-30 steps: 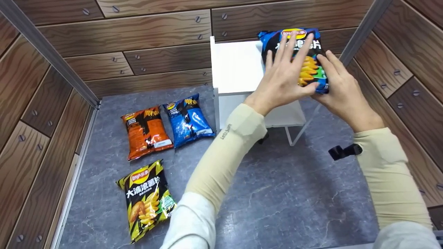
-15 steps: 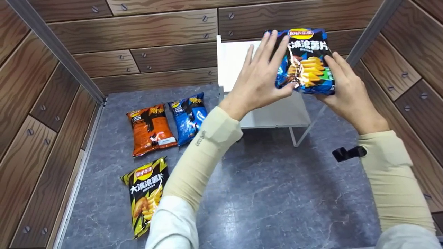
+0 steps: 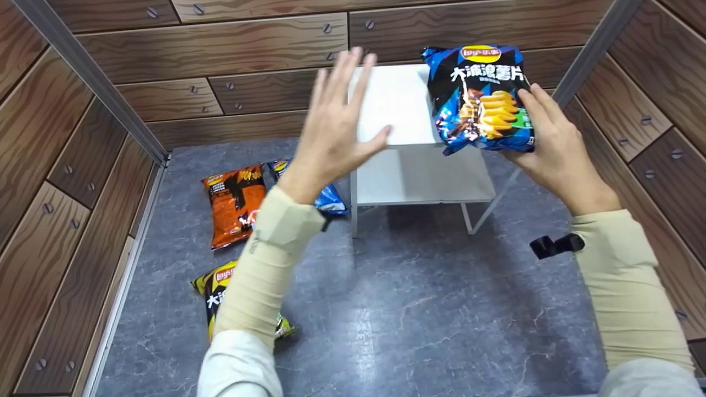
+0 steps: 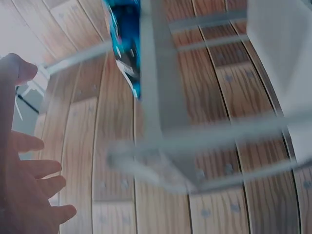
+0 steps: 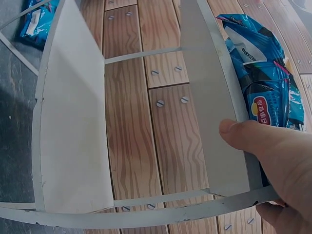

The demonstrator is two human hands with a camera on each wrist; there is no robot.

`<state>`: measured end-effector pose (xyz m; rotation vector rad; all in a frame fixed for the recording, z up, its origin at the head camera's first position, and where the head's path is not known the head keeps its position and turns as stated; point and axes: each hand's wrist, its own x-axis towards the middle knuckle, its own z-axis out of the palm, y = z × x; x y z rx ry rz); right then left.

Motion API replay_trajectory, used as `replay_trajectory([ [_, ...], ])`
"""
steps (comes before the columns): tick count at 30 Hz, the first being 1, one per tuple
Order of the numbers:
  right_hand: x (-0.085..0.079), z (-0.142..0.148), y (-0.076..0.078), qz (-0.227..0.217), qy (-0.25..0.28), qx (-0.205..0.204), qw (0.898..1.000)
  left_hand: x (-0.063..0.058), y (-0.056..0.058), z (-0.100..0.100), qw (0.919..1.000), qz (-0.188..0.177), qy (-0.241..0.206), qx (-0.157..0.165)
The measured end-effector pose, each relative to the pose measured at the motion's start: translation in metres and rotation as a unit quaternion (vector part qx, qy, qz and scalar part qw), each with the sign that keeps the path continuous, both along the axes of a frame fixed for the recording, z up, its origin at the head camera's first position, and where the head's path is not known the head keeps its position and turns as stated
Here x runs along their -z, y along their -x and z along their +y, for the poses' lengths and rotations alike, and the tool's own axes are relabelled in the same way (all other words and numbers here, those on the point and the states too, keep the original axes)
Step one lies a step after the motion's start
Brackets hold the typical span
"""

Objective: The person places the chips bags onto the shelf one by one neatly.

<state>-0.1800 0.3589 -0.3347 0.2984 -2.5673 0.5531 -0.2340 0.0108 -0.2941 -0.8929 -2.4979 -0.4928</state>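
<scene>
A black-and-blue bag of potato chips [image 3: 479,99] lies on the top board of a white two-tier shelf [image 3: 394,105], at its right end. My right hand [image 3: 560,146] grips the bag's right edge, fingers over the side and thumb low near the board's edge. In the right wrist view, the thumb [image 5: 243,134] lies by the board with the blue bag [image 5: 263,73] beyond it. My left hand [image 3: 336,124] is in the air left of the bag, fingers straight and spread, touching nothing. The left wrist view shows its fingers [image 4: 46,168] apart from the shelf frame.
An orange chip bag [image 3: 234,204], a partly covered blue chip bag [image 3: 333,199] and a yellow-black chip bag [image 3: 218,284] lie on the grey floor [image 3: 419,309], left of the shelf. My left arm hides parts of them. Wood-patterned walls [image 3: 265,49] enclose the space.
My left hand has let go of the chip bag and moved left, away from it. The right hand stays at the bag's right edge. The view has shifted slightly.
</scene>
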Motion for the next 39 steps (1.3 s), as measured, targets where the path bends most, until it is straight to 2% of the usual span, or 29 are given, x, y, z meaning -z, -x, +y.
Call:
replay_trajectory([
  [5, 0.001, -0.001, 0.0, -0.006, 0.003, 0.0, 1.0, 0.016, 0.001, -0.039, 0.9986, 0.017, -0.048, -0.018],
  [10, 0.001, -0.002, 0.001, -0.004, 0.007, 0.0, 1.0, 0.042, -0.003, -0.075, 0.9966, 0.036, -0.064, -0.037],
  [16, 0.003, -0.002, 0.001, 0.0, 0.005, -0.003, 1.0, 0.076, -0.011, -0.114, 0.9941, 0.018, -0.079, -0.072],
  [25, 0.004, -0.001, 0.002, 0.008, 0.009, 0.001, 1.0, 0.115, -0.029, -0.148, 0.9902, -0.016, -0.082, -0.111],
  [33, 0.005, -0.001, 0.0, -0.005, 0.014, 0.007, 1.0, 0.146, -0.051, -0.176, 0.9861, -0.028, -0.091, -0.136],
  [39, 0.003, -0.001, 0.001, -0.004, 0.012, 0.01, 1.0, 0.173, -0.071, -0.194, 0.9795, -0.068, -0.095, -0.164],
])
